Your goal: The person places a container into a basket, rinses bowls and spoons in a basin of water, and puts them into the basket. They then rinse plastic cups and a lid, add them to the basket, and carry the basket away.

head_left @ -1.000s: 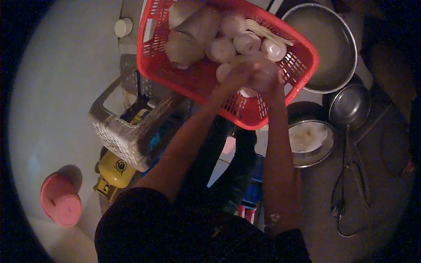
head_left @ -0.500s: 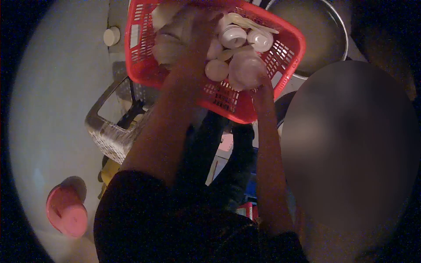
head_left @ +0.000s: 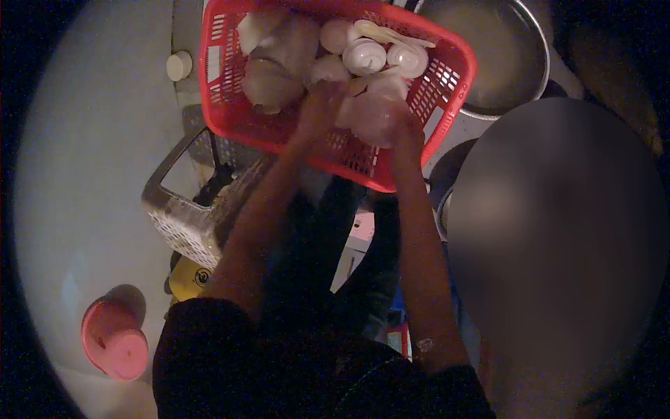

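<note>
A red plastic basket [head_left: 251, 133] with slotted sides holds several pale bowls, cups and spoons. My right hand [head_left: 407, 133] is at the basket's near right part, closed on the side of a pale bowl [head_left: 375, 119]. My left hand [head_left: 324, 108] reaches over the near rim, just left of that bowl; its fingers are blurred. Two white cups [head_left: 364, 57] lie beyond the bowl, beside pale spoons [head_left: 394, 33]. Larger pale bowls [head_left: 273, 78] fill the basket's left side.
A large round metal pan [head_left: 499, 63] stands right of the basket. A worn grey basket [head_left: 185, 223] is below left, near a yellow object [head_left: 190, 279]. Pink containers [head_left: 128, 355] lie at lower left, a small round lid [head_left: 179, 65] at upper left. A blurred shape covers the right.
My left hand has drawn back from the basket's far side toward its near rim, uncovering bowls. My right hand and the bowl have shifted slightly left.
</note>
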A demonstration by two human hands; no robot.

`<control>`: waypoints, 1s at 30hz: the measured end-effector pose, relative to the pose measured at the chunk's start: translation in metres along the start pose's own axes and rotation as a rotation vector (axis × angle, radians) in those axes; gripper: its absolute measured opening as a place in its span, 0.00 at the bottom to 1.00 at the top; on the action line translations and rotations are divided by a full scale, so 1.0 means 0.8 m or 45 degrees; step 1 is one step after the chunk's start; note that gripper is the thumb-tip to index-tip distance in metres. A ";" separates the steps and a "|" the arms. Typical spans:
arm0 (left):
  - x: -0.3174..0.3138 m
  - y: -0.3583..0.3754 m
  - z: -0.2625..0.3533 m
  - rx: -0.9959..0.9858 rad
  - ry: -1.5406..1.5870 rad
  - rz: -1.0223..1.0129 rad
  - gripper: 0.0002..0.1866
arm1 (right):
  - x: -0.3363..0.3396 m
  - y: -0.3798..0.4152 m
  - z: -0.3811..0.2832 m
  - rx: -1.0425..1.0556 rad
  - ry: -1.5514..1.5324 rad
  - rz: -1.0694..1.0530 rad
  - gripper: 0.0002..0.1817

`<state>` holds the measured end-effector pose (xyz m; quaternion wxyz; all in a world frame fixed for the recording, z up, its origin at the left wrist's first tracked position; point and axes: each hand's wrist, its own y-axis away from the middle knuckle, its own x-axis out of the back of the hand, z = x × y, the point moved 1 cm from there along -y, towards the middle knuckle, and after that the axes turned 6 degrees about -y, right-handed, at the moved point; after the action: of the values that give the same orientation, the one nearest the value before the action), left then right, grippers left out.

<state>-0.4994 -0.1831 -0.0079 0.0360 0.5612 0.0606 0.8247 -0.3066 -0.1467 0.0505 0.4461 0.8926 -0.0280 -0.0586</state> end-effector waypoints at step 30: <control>0.029 0.035 0.063 0.651 1.060 -0.454 0.16 | 0.021 0.031 0.005 0.059 -0.183 -0.021 0.18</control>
<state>-0.4611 -0.2045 0.0358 0.0106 0.1575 0.3639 0.9180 -0.2901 -0.1666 0.0666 0.4216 0.8965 -0.0538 -0.1255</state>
